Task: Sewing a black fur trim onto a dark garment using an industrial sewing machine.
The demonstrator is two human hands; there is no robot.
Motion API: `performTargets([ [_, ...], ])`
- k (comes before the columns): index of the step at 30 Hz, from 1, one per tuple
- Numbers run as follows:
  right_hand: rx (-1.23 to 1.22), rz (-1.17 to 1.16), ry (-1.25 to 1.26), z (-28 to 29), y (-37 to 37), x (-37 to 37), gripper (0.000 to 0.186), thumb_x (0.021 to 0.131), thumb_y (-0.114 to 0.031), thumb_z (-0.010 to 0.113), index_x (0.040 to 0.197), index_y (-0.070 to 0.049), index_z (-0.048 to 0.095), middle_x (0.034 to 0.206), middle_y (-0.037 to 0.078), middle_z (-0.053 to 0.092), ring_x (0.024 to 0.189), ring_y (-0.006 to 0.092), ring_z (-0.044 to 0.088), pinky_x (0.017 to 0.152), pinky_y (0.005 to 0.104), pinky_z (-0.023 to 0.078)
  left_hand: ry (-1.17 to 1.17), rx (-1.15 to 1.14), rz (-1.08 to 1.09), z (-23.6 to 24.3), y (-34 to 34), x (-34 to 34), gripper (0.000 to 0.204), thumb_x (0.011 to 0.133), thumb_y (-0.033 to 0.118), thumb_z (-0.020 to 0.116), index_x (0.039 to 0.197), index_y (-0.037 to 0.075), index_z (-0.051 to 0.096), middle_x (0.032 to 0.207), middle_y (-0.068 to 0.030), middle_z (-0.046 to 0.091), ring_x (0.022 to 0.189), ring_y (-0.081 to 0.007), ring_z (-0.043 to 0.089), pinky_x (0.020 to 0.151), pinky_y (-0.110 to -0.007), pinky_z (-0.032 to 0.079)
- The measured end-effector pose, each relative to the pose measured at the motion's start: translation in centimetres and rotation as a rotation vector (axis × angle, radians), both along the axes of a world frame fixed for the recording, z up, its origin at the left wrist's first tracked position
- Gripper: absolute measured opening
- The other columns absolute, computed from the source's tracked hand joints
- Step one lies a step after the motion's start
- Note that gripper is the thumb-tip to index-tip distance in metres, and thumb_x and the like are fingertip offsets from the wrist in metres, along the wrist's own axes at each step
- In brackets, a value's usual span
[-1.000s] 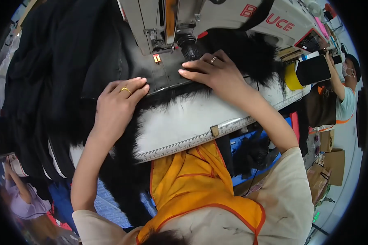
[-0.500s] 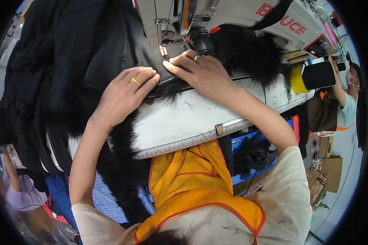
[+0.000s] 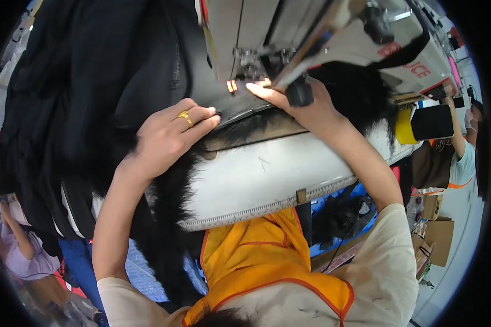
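Black smooth fabric (image 3: 202, 82) with a fur edging lies on the bed of the sewing machine (image 3: 251, 41). My left hand (image 3: 172, 133), with a gold ring, is closed on the fabric near its front edge, fingertips pinched together left of the needle area. My right hand (image 3: 319, 111) is on the right of the needle area, its thumb stretched along the fabric close to the lit presser foot. The machine head hides most of its other fingers; they look closed on the fabric edge. Black fur (image 3: 174, 191) hangs down beneath my left wrist.
A ruler strip (image 3: 267, 210) runs along the front edge of the white table (image 3: 256, 169). Dark garments (image 3: 54, 109) are heaped on the left. A yellow-and-black cylinder (image 3: 406, 125) stands at the right. Other people (image 3: 463, 147) are at both sides, and cardboard boxes (image 3: 439, 240) sit lower right.
My right hand has moved right, away from my left hand, and partly behind the machine head. The left hand stays on the fabric. The whole view has shifted, with the machine lower and further right.
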State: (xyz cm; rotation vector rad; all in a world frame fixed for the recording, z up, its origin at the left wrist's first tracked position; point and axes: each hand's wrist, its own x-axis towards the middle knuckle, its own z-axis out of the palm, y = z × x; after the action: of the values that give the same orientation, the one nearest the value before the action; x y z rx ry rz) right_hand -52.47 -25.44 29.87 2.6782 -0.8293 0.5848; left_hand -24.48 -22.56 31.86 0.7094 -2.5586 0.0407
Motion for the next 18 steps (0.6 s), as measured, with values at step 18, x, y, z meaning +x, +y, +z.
performTargets([
  [18, -0.056, -0.096, -0.082, 0.6, -0.8, -0.6, 0.011, 0.069, -0.012, 0.06, 0.08, -0.014, 0.063, 0.085, 0.0, 0.06, 0.082, 0.0182, 0.06, 0.069, 0.0317, 0.048, -0.007, -0.149, 0.135, -0.7, -2.3, -2.0, 0.027, 0.067, 0.007, 0.063, 0.093, 0.009, 0.068, 0.08, -0.0009, 0.06, 0.08, -0.0163, 0.057, 0.066, -0.026, 0.05],
])
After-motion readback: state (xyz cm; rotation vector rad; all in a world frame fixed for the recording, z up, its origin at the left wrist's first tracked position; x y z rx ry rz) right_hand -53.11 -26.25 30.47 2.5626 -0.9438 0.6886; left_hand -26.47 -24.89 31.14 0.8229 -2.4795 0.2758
